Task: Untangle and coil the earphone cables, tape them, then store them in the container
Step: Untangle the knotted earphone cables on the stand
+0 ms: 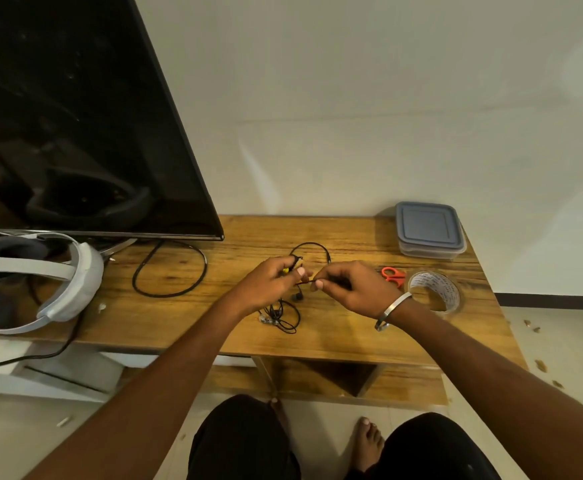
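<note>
While both hands work at frame centre, the task looks stuck in its first stage: untangling. The left hand (276,277) has its fingers curled round a bunch of the thin black earphone cable (312,245), with something small and yellow showing in the grip (cannot tell what it is). The right hand (348,285) pinches a short stretch of the same cable between thumb and fingertips, just beside the left hand. One loop arcs up behind the hands; an earbud dangles below them; more loose loops lie on the brown wooden table (335,337) just under the left wrist, next to a small clear scrap, possibly tape.

Judgement on progress:
- Untangle: in progress, strands are crossed and bunched.
- Coil: not started, no neat coil visible.
- Tape: not done. The clear packing-tape roll (435,292) sits right of centre near the right wrist, with the orange-handled scissors (394,275) between it and the right hand, neither touched.
- Store: not done. The grey-lidded clear plastic container (429,230) sits at the table's far right corner, lid on, well apart from the cable.

Whether more than one earphone set is involved cannot be told.
</note>
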Demonstrator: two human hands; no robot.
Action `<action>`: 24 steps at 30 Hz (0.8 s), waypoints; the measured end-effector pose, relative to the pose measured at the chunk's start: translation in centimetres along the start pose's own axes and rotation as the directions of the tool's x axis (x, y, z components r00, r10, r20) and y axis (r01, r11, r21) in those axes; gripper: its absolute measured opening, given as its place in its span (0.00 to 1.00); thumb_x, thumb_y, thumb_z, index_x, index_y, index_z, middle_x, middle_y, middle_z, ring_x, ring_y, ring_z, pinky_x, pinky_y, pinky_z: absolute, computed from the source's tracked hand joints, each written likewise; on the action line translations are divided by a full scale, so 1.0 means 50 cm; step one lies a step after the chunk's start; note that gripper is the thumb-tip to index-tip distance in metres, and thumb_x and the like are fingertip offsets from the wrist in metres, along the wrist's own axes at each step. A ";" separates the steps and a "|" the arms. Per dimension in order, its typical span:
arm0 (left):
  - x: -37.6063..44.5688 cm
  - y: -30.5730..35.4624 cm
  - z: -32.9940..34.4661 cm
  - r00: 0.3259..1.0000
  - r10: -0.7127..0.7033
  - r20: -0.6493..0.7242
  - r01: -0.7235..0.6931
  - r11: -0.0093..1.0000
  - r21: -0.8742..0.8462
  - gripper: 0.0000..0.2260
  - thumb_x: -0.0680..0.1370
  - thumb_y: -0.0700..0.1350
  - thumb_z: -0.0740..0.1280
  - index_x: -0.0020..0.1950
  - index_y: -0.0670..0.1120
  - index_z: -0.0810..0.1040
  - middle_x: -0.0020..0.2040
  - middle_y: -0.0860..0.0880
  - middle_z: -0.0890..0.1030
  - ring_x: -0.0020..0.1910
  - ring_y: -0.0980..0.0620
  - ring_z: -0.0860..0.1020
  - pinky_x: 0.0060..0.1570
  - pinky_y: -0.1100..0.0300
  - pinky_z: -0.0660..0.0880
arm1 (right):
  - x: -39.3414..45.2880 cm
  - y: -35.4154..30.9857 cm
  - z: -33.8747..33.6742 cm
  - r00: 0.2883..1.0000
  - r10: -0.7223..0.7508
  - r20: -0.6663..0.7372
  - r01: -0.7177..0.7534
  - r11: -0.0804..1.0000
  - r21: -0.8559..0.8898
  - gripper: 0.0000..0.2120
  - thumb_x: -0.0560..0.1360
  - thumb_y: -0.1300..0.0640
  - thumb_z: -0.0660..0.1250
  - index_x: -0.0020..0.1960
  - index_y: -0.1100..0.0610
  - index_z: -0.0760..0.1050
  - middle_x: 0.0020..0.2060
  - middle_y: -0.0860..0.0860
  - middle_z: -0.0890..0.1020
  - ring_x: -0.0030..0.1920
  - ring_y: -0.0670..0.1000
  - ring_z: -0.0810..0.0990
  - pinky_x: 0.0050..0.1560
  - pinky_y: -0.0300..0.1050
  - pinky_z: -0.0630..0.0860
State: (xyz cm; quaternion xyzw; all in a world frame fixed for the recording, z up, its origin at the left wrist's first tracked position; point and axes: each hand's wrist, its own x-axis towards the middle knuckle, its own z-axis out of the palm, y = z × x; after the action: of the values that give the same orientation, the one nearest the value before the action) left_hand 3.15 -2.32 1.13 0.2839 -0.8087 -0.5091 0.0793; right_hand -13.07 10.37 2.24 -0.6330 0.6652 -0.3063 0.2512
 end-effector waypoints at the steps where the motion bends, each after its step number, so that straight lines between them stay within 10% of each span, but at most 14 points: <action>1: -0.002 0.000 0.001 1.000 -0.012 0.012 0.012 1.000 0.012 0.13 0.78 0.58 0.62 0.54 0.54 0.82 0.52 0.56 0.83 0.56 0.55 0.79 0.61 0.44 0.74 | 0.000 -0.002 -0.004 1.000 -0.001 -0.010 0.001 1.000 0.011 0.07 0.77 0.55 0.64 0.49 0.53 0.82 0.28 0.42 0.76 0.27 0.42 0.71 0.30 0.32 0.65; 24: -0.021 0.033 0.022 0.955 -0.031 0.294 0.091 0.977 -0.192 0.16 0.82 0.48 0.60 0.36 0.45 0.74 0.52 0.44 0.85 0.58 0.51 0.81 0.67 0.43 0.70 | 0.013 0.019 -0.018 0.992 -0.059 -0.116 0.058 0.998 -0.013 0.06 0.77 0.53 0.65 0.47 0.52 0.80 0.37 0.47 0.82 0.35 0.46 0.78 0.37 0.37 0.72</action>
State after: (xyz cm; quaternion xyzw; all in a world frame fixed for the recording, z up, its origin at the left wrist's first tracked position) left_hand 2.94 -0.35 2.21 0.2217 -0.7461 -0.6272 -0.0273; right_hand -14.43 9.81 2.20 -0.6346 0.6613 -0.3466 0.1998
